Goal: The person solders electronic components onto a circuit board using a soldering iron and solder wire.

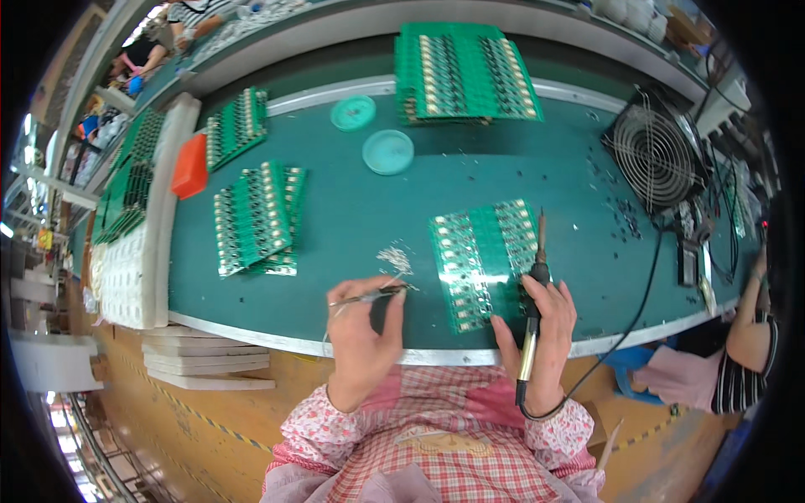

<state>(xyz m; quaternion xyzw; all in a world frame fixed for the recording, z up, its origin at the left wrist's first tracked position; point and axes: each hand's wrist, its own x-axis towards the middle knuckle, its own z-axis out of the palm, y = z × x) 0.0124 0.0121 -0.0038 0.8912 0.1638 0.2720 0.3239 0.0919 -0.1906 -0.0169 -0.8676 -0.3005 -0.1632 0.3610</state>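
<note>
Pinched in my left hand [360,335] is a pair of metal tweezers [367,297], its tips at the near edge of a small pile of tiny pale parts [394,259]. A thin wire-like strand hangs by that hand's fingers. My right hand [550,331] is closed around a soldering iron [532,323], whose tip points away from me past the right edge of a green circuit board panel [503,251]. This panel lies flat in front of me, with rows of pale and dark components. The right thumb is at its near edge.
Stacked circuit boards [251,222] lie left, and a taller stack [470,75] stands at the back. Two round turquoise dishes [388,152], a red box [190,166] and white foam [138,277] are around. A fan [654,151] stands right, near the iron's cord [641,310] and a person's arm [746,327].
</note>
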